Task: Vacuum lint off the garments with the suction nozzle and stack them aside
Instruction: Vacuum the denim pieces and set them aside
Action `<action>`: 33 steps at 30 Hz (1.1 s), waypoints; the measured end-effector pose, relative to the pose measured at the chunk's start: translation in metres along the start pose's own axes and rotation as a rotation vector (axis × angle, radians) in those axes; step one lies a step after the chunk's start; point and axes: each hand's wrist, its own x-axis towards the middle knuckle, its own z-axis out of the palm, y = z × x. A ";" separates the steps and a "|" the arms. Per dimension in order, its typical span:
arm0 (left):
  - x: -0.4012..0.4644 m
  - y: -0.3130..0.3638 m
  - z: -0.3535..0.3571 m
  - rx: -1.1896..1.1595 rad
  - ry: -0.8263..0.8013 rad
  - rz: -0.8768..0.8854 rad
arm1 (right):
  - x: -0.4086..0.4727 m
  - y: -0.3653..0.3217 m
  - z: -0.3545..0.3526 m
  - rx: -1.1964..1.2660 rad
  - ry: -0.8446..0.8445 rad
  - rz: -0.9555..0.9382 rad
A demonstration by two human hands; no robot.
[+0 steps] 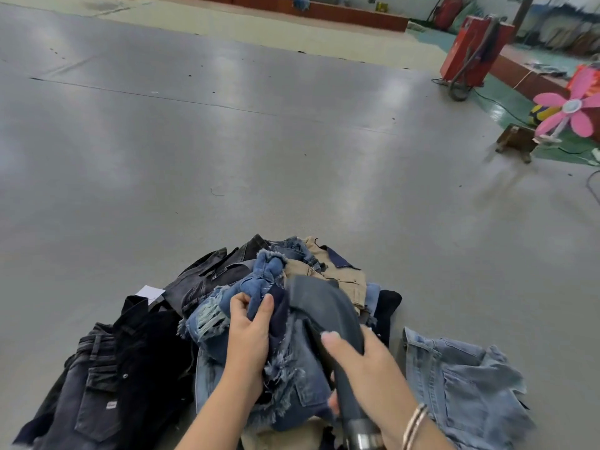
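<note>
Nozzle (pixel 324 306) gripped by right hand (pixel 363 362); left hand (pixel 250 332) pinches denim garment (pixel 266 280) beside it.

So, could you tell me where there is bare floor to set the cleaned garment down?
The grey floor lies bare beyond the garment pile and left of the dark jeans. A narrow strip also separates the pile from the light denim piece. Around both hands it is crowded.

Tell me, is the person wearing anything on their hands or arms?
No gloves: both hands are bare, and no sleeves show on the forearms. The left hand has no jewellery that can be seen. The right hand has thin bangles at the wrist, silvery and pinkish, stacked close together. No watch or rings are visible.
</note>
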 end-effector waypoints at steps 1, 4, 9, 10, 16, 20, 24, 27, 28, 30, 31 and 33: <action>-0.001 0.001 0.000 -0.001 -0.014 0.007 | 0.006 -0.004 -0.003 0.028 0.026 -0.004; 0.000 0.003 -0.001 -0.053 -0.018 0.007 | 0.011 -0.010 -0.016 0.076 0.069 -0.011; 0.005 0.004 -0.001 -0.071 0.026 -0.013 | -0.020 0.009 -0.005 -0.007 -0.037 -0.012; 0.006 0.005 0.000 -0.049 0.023 -0.017 | -0.025 0.013 0.001 -0.029 -0.058 -0.007; -0.006 0.007 -0.004 -0.025 -0.173 -0.016 | 0.002 -0.001 -0.004 0.037 0.015 -0.014; -0.006 0.016 -0.011 0.016 -0.368 0.001 | 0.023 -0.010 -0.025 0.244 0.057 0.007; -0.004 0.021 -0.011 0.005 -0.405 0.026 | 0.021 -0.012 -0.036 0.346 0.015 -0.018; 0.001 0.031 -0.014 -0.068 -0.307 0.054 | 0.006 -0.013 -0.043 0.222 -0.122 -0.042; 0.005 0.036 -0.019 -0.083 -0.286 0.066 | 0.000 -0.014 -0.045 0.194 -0.187 -0.037; 0.012 0.045 -0.029 -0.126 -0.304 0.091 | -0.010 -0.016 -0.049 0.146 -0.297 -0.011; 0.014 0.049 -0.035 -0.145 -0.327 0.102 | -0.012 -0.017 -0.052 0.125 -0.335 -0.003; 0.015 0.052 -0.041 -0.174 -0.357 0.111 | -0.015 -0.019 -0.055 0.091 -0.386 -0.004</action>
